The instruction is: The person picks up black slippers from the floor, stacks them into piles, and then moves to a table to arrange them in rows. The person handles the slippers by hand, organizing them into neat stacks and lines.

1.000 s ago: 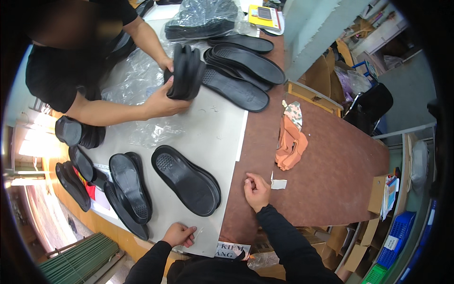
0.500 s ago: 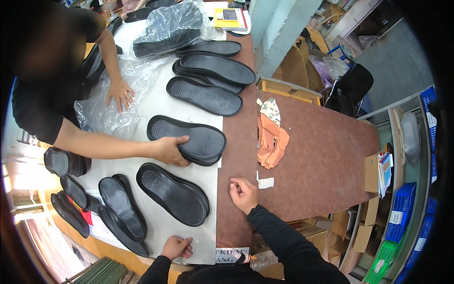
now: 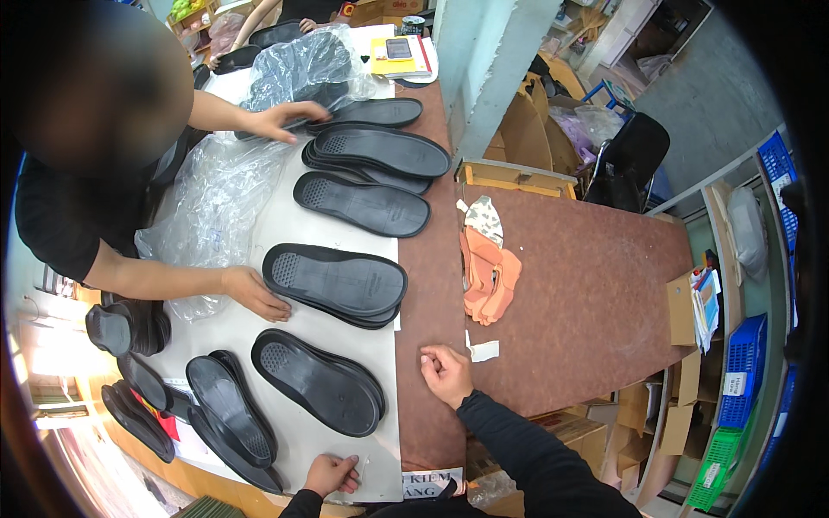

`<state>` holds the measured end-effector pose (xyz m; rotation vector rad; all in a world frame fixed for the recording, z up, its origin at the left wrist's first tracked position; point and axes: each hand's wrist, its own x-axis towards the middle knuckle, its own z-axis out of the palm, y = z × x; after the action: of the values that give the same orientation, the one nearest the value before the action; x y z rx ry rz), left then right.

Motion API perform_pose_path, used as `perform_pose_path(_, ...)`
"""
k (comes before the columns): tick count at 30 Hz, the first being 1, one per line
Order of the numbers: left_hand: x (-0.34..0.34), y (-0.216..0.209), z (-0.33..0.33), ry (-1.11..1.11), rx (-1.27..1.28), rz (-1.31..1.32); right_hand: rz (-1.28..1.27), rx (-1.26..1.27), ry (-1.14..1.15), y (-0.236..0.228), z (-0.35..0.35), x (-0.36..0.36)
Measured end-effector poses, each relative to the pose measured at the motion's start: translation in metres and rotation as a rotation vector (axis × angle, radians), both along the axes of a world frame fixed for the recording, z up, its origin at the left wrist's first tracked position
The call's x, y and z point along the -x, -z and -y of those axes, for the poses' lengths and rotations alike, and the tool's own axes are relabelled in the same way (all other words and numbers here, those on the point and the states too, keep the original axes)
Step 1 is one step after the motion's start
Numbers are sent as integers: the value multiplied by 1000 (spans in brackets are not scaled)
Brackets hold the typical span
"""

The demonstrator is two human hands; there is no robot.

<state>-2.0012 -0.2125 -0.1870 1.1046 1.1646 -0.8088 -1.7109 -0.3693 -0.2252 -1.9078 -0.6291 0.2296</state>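
Note:
My left hand (image 3: 333,475) rests at the near edge of the white sheet, fingers curled and thumb forward. A small clear plastic sliver (image 3: 366,466) is by its fingertips; whether I hold it cannot be made out. My right hand (image 3: 446,375) lies loosely closed on the brown tabletop, with nothing showing in it. Nearest my hands is a stacked pair of black shoe soles (image 3: 319,380). Beyond it lies another stacked pair (image 3: 337,278), with a co-worker's hand (image 3: 257,293) beside it. The co-worker's other hand (image 3: 285,121) is stretched out near farther soles (image 3: 380,148).
Clear plastic bags (image 3: 207,216) lie in front of the co-worker. More soles (image 3: 231,406) are on the left. Orange cut pieces (image 3: 492,272) lie on the brown table (image 3: 587,293). A phone (image 3: 399,48) sits on a yellow book at the far end. Blue baskets (image 3: 743,371) stand on the right.
The co-worker has let go of the middle pair of soles and drawn that hand back left. Their other hand has moved from the plastic bag toward the far soles. My hands stay nearly in place.

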Motion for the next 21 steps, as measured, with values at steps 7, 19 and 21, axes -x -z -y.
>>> perform_pose_path(7, 3, 4, 0, -5, 20, 3, 38, -7, -3, -1, 0, 0)
perform_pose_path(19, 1, 1, 1, 6, 4, -3, 36, -20, -1, -3, 1, 0)
perform_pose_path(21, 2, 2, 1, 12, 2, -4, 35, -19, -5, -3, 1, 0)
